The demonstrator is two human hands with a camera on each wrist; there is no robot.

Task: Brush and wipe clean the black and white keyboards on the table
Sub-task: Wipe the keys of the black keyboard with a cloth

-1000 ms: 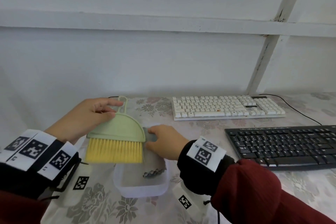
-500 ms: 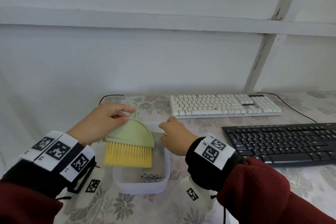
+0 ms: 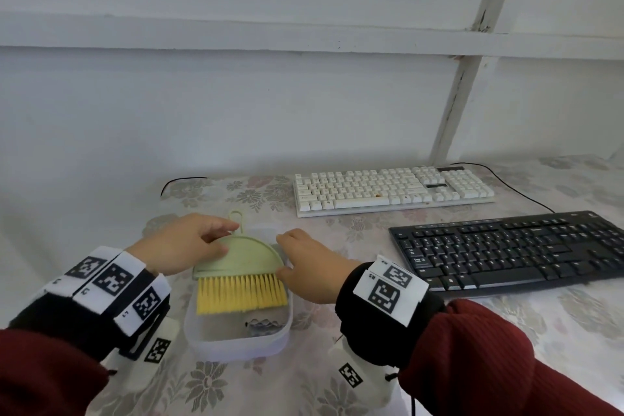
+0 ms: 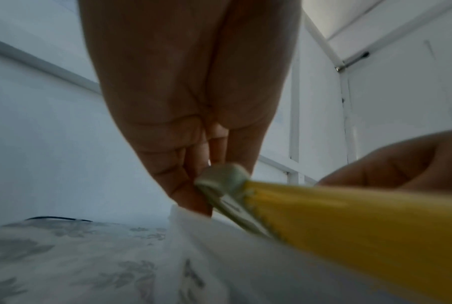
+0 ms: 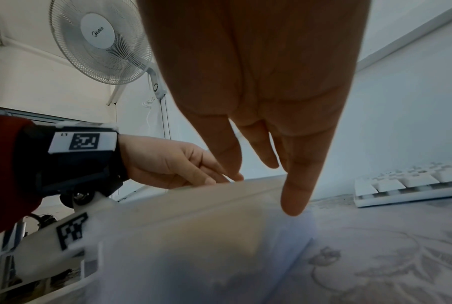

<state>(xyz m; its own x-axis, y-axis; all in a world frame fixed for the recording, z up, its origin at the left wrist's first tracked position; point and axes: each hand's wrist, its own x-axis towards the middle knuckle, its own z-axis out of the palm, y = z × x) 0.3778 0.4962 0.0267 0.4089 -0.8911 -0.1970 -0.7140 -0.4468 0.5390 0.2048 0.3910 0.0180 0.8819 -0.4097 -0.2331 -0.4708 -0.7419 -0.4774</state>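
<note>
A green hand brush [image 3: 243,256] with yellow bristles [image 3: 241,294] hangs over a translucent plastic tub [image 3: 236,343] at the near left of the table. My left hand [image 3: 202,240] grips the brush at its left shoulder, just below the loop handle; the left wrist view shows the fingertips [image 4: 193,197] at the green edge [image 4: 223,179]. At the tub's right rim my right hand [image 3: 293,257] has relaxed, straight fingers [image 5: 294,197] pointing down and holds nothing. The white keyboard [image 3: 391,189] lies at the back, the black keyboard [image 3: 506,250] nearer on the right.
A small dark crumpled thing [image 3: 263,326] lies in the tub. Black cables [image 3: 520,191] run from the keyboards across the flowered tablecloth [image 3: 354,223]. A white wall stands close behind the table. A wall fan [image 5: 100,41] shows in the right wrist view.
My left hand has carried the brush to the right, over the tub. My right hand has come out of the tub to its right rim.
</note>
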